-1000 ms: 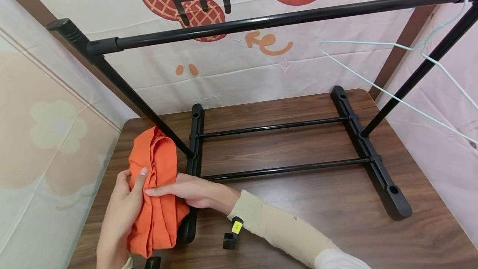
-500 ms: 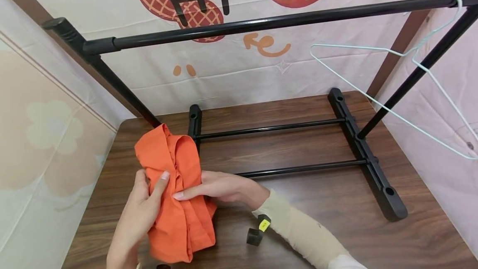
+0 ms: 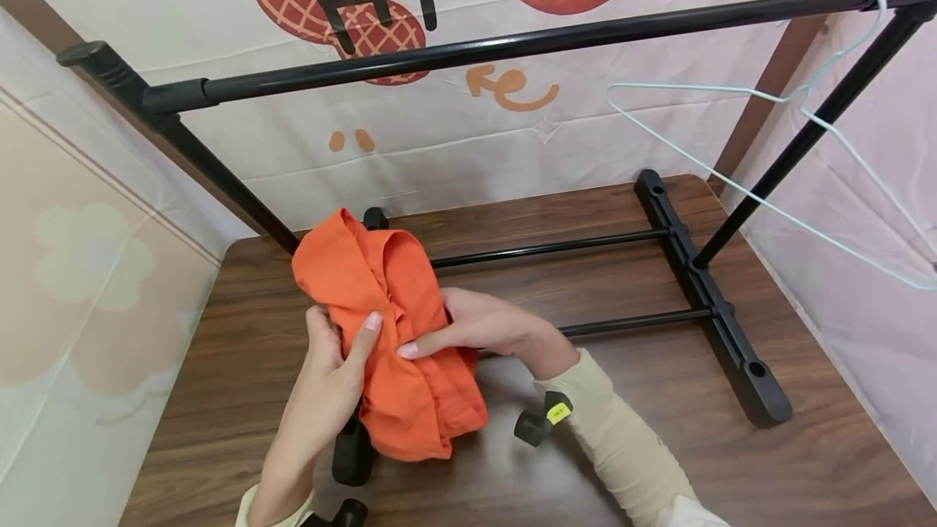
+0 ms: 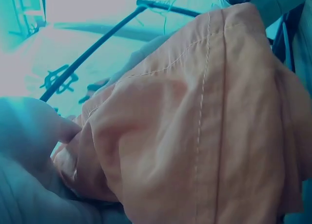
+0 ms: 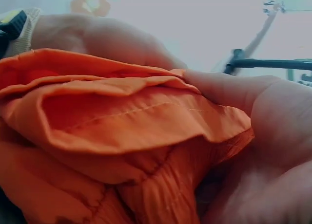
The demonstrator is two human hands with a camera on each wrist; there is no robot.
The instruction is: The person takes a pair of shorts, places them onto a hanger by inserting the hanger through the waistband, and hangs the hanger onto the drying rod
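Observation:
An orange folded garment (image 3: 406,405) with stitched seams is held up between both hands, over the left foot of a black rack. My left hand (image 3: 322,389) grips its left side, thumb on top and the other fingers mostly hidden behind the cloth. On the opposite side my right hand (image 3: 494,328) pinches it, thumb pressed on the front. Close up in the left wrist view, the cloth (image 4: 195,117) shows a long stitched line. Gathered folds of the garment (image 5: 131,121) appear in the right wrist view, beside the right hand (image 5: 282,131).
The black clothes rack (image 3: 512,47) stands on a brown wooden table (image 3: 600,462). A pale blue wire hanger (image 3: 739,90) hangs at the right end of its top bar. The rack's right foot (image 3: 713,295) lies at the table's right. Printed cloth walls (image 3: 586,128) enclose the table.
Both hands have carried the orange garment rightward, and in the last half second also farther from the viewer. Its top now leans more to the left. Both hands keep their hold.

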